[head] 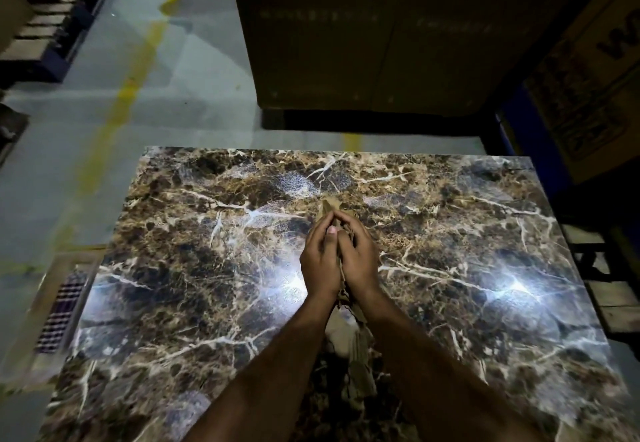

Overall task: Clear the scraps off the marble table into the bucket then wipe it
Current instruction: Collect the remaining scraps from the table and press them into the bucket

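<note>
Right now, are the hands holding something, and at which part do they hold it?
Yes. The left hand and right hand press a bundle of brown paper scraps between their palms, over the marble table. Ends stick out beyond the fingertips and below the wrists.

Brown, white-veined marble table (450, 233): left hand (320, 258) and right hand (358, 254) cupped together, clasping tan cardboard scraps (329, 207); more scraps trail below the wrists.

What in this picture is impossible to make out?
Head view only:
- Scraps: mostly hidden between the left hand and right hand; amount unclear.
- Bucket: nowhere in frame.
- Checked cloth: blurred at the marble table left edge.
- Box lettering: too dark, cut off by the right edge.
</note>
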`<state>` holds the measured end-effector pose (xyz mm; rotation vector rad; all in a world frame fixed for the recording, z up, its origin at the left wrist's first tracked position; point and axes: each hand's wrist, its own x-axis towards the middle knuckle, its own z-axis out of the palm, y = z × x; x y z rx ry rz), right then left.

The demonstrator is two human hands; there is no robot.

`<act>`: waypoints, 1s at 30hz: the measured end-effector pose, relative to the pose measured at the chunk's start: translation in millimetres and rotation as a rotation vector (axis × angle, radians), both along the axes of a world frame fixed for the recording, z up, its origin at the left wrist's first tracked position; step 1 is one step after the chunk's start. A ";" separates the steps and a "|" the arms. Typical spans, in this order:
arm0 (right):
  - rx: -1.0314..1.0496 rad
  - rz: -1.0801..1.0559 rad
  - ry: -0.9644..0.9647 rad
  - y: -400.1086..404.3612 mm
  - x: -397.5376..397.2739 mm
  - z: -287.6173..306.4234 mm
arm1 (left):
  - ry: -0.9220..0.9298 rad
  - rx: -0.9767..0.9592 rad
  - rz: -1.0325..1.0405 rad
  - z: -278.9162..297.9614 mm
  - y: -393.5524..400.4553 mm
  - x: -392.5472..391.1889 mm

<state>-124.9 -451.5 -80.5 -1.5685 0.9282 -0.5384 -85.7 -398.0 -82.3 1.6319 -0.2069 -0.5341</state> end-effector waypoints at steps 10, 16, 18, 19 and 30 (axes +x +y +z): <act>0.028 -0.113 -0.092 0.1 -11.0 36.0 | 0.035 -0.070 0.078 37.9 -9.0 -19.3; 0.006 -0.216 -0.224 14.8 -21.1 90.7 | -0.012 -0.200 0.175 92.4 -2.2 -30.7; -0.023 -0.237 -0.310 18.7 -27.4 118.9 | -0.050 -0.247 0.183 116.3 1.4 -35.6; -0.027 -0.255 -0.350 20.0 -29.5 131.0 | -0.075 -0.275 0.181 127.4 3.0 -37.6; -0.010 -0.119 -0.494 58.6 -59.3 199.9 | -0.129 -0.409 0.247 192.4 42.3 -66.7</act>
